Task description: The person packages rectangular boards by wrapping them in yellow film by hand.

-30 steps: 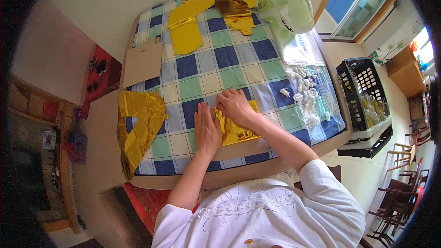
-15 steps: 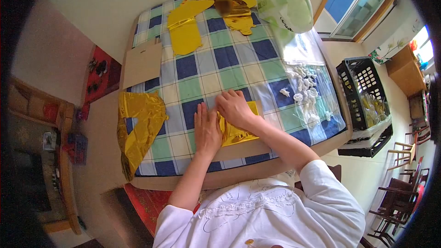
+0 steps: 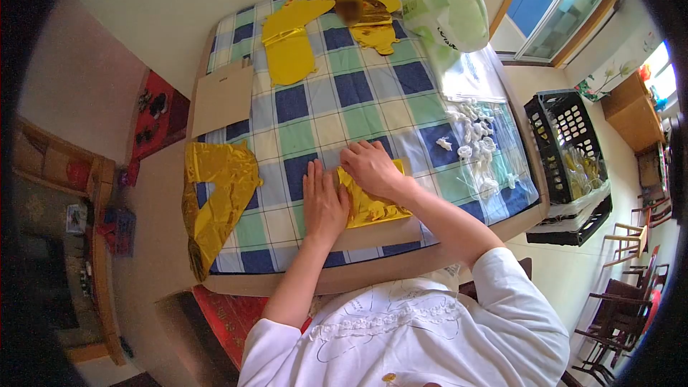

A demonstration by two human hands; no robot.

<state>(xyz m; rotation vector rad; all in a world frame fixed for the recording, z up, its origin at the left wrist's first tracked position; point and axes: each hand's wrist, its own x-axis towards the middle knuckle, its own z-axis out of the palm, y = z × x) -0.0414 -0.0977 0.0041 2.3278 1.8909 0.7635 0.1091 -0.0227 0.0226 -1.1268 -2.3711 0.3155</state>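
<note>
A folded gold foil balloon (image 3: 378, 209) lies flat near the front edge of the checked table cover, with a strip of cardboard-coloured material showing beside it. My left hand (image 3: 325, 201) rests flat along the left side of the foil, fingers stretched out and pointing away from me. Over the upper part of the same foil, my right hand (image 3: 374, 170) has its fingers bent and pressed together at the foil's upper left corner. Its fingertips are partly hidden, close to my left fingers.
More flat gold foil pieces lie at the left edge (image 3: 222, 193) and far side (image 3: 289, 43). A cardboard piece (image 3: 223, 99) sits at left. Coiled white ribbons (image 3: 479, 136), clear packets and a green-white plastic bag (image 3: 448, 11) are on the right, beside a black crate (image 3: 570, 136).
My right hand has shifted slightly right and toward me over the foil. More of the foil's upper left part shows between my hands. My left hand stays almost where it was.
</note>
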